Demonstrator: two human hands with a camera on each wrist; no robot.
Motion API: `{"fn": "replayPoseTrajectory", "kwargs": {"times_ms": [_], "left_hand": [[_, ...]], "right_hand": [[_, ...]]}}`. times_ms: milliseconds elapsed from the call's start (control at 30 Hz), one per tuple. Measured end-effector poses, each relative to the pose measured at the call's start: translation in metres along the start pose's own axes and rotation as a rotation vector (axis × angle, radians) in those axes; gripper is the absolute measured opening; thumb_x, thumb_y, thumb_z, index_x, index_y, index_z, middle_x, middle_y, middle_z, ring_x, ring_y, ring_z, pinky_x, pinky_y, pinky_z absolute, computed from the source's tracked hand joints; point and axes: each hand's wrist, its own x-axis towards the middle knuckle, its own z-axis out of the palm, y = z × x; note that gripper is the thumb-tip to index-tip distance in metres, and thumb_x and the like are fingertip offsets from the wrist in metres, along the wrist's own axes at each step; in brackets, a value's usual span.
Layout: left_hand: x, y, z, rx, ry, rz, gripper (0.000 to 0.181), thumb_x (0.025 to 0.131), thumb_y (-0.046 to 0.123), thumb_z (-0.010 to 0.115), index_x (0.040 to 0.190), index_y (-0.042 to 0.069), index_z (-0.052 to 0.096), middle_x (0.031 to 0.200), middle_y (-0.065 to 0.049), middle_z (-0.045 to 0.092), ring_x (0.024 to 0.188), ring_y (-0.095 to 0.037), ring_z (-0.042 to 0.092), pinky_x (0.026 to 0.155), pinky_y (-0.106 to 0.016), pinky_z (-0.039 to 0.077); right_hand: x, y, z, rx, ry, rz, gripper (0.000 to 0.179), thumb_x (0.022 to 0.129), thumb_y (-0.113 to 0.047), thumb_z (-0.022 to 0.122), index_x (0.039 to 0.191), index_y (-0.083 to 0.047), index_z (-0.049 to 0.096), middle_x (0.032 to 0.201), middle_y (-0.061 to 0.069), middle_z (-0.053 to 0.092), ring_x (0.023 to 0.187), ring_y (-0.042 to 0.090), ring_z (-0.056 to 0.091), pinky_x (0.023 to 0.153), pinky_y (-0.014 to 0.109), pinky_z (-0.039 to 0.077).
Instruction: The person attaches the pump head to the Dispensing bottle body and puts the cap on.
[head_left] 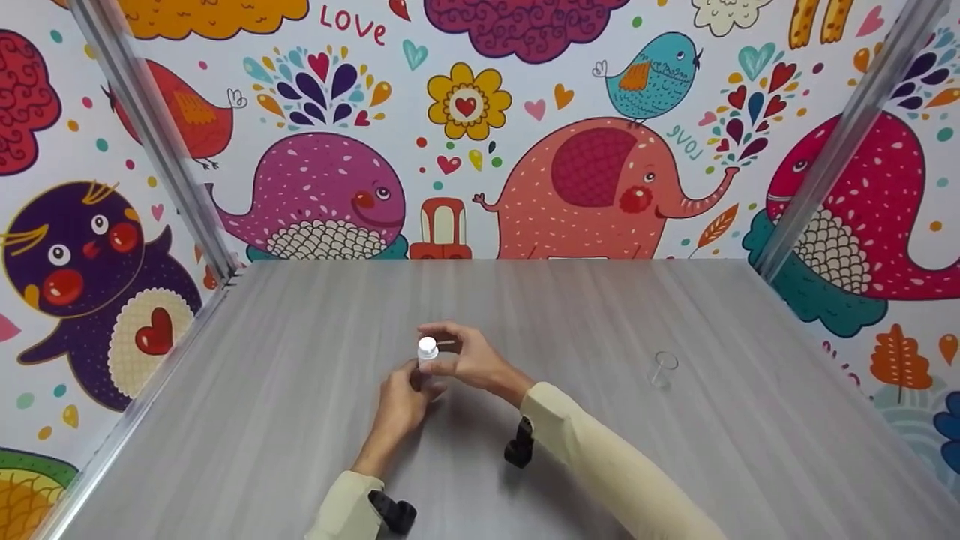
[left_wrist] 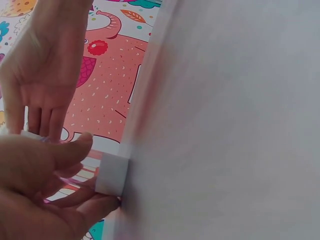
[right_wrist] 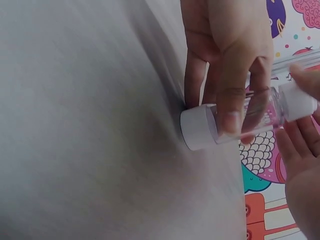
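A clear bottle with a white cap (head_left: 427, 345) stands upright, its white base (left_wrist: 112, 174) on the tabletop. Around the see-through body (right_wrist: 262, 112) my left hand (head_left: 403, 401) curls its thumb and fingers, low down near the base. My right hand (head_left: 474, 360) is up at the cap; in the right wrist view its thumb (right_wrist: 309, 82) lies on the cap and the other fingers reach round the far side. Through the clear wall, part of my left fingers shows. The left wrist view has my right hand (left_wrist: 45, 75) above the left, its fingers pointing down.
A small clear glass (head_left: 664, 369) stands on the grey wood-grain table (head_left: 300, 360), right of my hands. Metal posts (head_left: 825, 165) rise at the table's back corners. Walls with printed cartoon animals enclose the back and sides.
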Motion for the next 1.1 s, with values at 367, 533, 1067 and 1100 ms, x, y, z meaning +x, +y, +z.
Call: {"fn": "replayPoseTrajectory", "kwargs": {"times_ms": [367,533,1067,1100], "left_hand": [[-0.002,0.003,0.0,0.018,-0.039,-0.038,0.034,0.087,0.008,0.076,0.117,-0.002,0.065,0.089,-0.012,0.062,0.08,-0.021,0.053,0.07,-0.034,0.043],[-0.003,0.003,0.0,0.024,-0.04,-0.035,0.037,0.087,0.008,0.076,0.12,-0.003,0.064,0.099,-0.016,0.068,0.085,-0.022,0.056,0.074,-0.036,0.049],[0.0,-0.001,0.0,0.022,-0.008,-0.008,0.03,0.084,0.006,0.078,0.11,-0.003,0.067,0.094,-0.017,0.07,0.084,-0.024,0.06,0.075,-0.041,0.052],[0.0,-0.001,0.001,0.027,-0.005,-0.007,0.03,0.084,0.006,0.078,0.11,-0.003,0.067,0.095,-0.017,0.07,0.085,-0.024,0.061,0.076,-0.042,0.052]], "right_hand": [[-0.003,-0.001,-0.007,0.135,-0.073,-0.047,0.051,0.093,-0.007,0.063,0.142,0.001,0.051,0.146,0.02,0.054,0.133,0.037,0.055,0.107,0.039,0.048],[-0.001,0.002,-0.004,0.148,-0.083,-0.1,0.048,0.094,-0.003,0.06,0.141,0.003,0.052,0.145,0.024,0.054,0.132,0.04,0.055,0.109,0.036,0.047],[-0.004,0.007,0.006,0.112,0.091,-0.031,0.037,0.088,-0.01,0.075,0.123,-0.002,0.066,0.118,0.018,0.068,0.107,0.019,0.067,0.094,0.027,0.054],[-0.004,0.008,0.007,0.111,0.101,-0.027,0.037,0.087,-0.01,0.076,0.122,-0.002,0.066,0.118,0.018,0.068,0.107,0.02,0.067,0.094,0.027,0.054]]}}
